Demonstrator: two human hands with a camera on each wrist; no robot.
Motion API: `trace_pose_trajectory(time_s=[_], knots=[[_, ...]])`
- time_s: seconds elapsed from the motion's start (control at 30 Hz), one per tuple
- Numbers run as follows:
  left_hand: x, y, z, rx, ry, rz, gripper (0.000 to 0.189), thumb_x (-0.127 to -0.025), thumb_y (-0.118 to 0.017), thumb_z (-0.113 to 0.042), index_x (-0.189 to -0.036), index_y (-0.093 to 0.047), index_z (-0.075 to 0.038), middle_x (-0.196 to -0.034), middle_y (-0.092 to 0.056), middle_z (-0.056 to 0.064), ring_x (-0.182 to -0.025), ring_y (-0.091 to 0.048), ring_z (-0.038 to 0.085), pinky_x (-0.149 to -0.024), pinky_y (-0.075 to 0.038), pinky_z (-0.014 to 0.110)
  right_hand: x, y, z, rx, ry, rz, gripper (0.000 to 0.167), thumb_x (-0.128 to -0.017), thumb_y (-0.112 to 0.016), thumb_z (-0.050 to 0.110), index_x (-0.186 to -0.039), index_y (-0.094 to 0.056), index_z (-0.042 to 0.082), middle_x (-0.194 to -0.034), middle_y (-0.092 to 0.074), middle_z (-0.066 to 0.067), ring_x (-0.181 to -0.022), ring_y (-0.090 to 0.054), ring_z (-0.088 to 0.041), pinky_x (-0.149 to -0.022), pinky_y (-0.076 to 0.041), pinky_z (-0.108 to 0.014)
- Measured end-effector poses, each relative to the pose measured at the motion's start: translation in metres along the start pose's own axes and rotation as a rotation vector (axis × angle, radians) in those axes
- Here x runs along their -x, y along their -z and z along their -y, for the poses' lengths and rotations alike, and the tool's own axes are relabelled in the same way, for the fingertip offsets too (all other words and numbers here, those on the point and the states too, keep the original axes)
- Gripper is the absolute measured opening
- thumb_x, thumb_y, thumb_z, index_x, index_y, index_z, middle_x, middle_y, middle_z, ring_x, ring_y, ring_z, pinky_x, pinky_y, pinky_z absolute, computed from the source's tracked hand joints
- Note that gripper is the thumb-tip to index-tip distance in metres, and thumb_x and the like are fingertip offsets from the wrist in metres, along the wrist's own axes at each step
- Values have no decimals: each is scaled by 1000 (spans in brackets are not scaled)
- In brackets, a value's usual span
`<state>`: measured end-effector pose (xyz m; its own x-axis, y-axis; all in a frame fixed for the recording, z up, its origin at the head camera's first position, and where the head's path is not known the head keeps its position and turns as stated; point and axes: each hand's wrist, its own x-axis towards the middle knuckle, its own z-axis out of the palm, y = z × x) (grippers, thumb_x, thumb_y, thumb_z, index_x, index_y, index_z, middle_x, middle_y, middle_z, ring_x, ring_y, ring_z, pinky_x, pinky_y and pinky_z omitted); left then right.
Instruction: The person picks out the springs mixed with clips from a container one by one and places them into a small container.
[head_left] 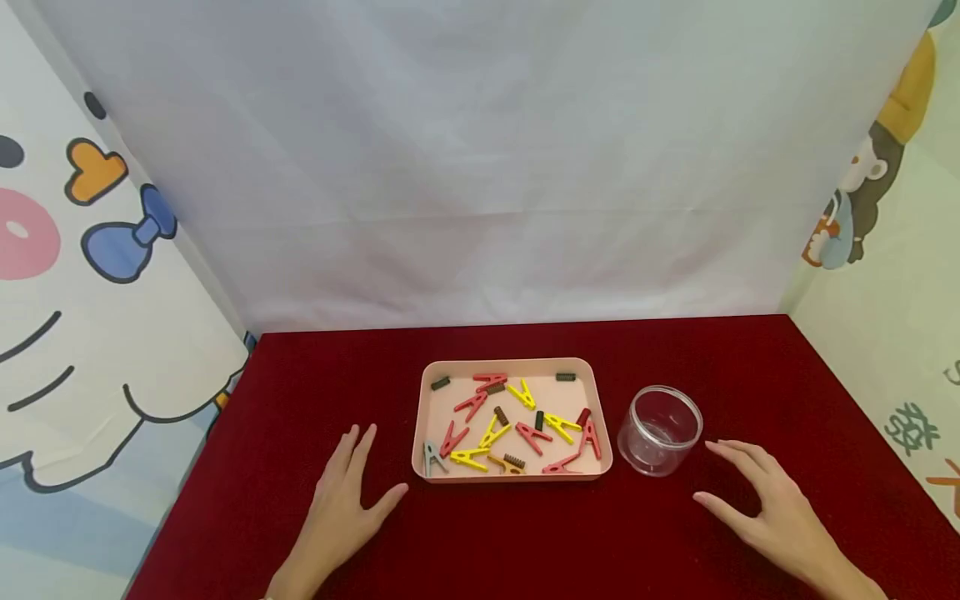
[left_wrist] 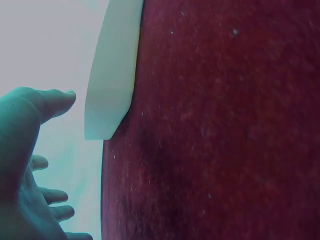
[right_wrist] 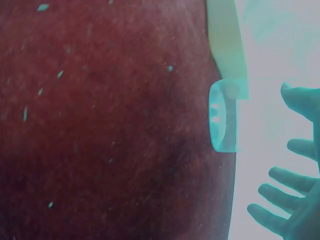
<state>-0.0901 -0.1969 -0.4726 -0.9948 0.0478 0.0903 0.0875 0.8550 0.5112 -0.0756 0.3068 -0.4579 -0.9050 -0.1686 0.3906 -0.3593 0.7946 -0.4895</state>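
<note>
My left hand [head_left: 341, 504] is held to the left of a shallow pink tray [head_left: 510, 478], thumb spread from the fingers and nothing in its grasp. On the other side, my right hand [head_left: 772, 512] is just right of a clear round jar [head_left: 651, 457], its fingers apart and holding nothing. Scattered in the tray are small clip-shaped pieces: red ones such as this red clip [head_left: 531, 437], yellow ones like this yellow clip [head_left: 470, 458], and a grey clip [head_left: 432, 457] in the near left corner. Several dark ridged pieces, including a dark green one [head_left: 566, 377], lie among them.
A dark red cloth [head_left: 525, 542] covers the table. White fabric [head_left: 487, 167] hangs behind it. Panels with cartoon prints stand on both sides, one with a blue bow [head_left: 123, 246]. The jar stands close to the tray's right edge.
</note>
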Motion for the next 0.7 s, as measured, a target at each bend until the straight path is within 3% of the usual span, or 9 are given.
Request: trace_pose_trajectory(time_s=[0.07,0.17,0.37,0.53,0.7], knots=[[0,0,-1,39,7,11,87,-85,-66,-49,-151,-22,-14,-153,-18,19,-137,-19,42,-96,-27,69,-1,0,3,-2,38,-41,59,-67,-87,20,-120,-62,17,-114,-57,0,-103,-47,-8,-86,-29,-5],[0,-1,-2,106,-1,23,86,-85,-67,-47,-151,-22,-15,-154,-18,17,-137,-20,39,-96,-31,67,-4,0,9,-32,85,-72,55,-64,-87,12,-114,-65,18,-107,-59,7,-94,-48,2,-77,-38,-7],[-3,-3,-5,199,-48,16,86,-84,-71,-39,-151,-22,-14,-153,-21,18,-137,-22,37,-103,-28,60,-10,1,23,-102,154,-81,54,-62,-87,4,-111,-66,16,-100,-59,10,-90,-51,2,-72,-43,-10],[-7,-6,-5,305,-82,-15,86,-82,-74,-36,-150,-25,-15,-151,-26,17,-135,-30,34,-101,-37,51,-13,1,31,-133,160,-64,53,-62,-86,2,-109,-66,16,-102,-60,9,-91,-52,1,-71,-44,-11],[-10,-6,-2,428,-75,-18,86,-80,-77,-34,-148,-28,-16,-150,-30,13,-133,-34,34,-97,-42,48,-20,-1,44,-191,180,-57,54,-61,-85,-3,-109,-66,15,-103,-62,6,-92,-53,0,-70,-44,-12]])
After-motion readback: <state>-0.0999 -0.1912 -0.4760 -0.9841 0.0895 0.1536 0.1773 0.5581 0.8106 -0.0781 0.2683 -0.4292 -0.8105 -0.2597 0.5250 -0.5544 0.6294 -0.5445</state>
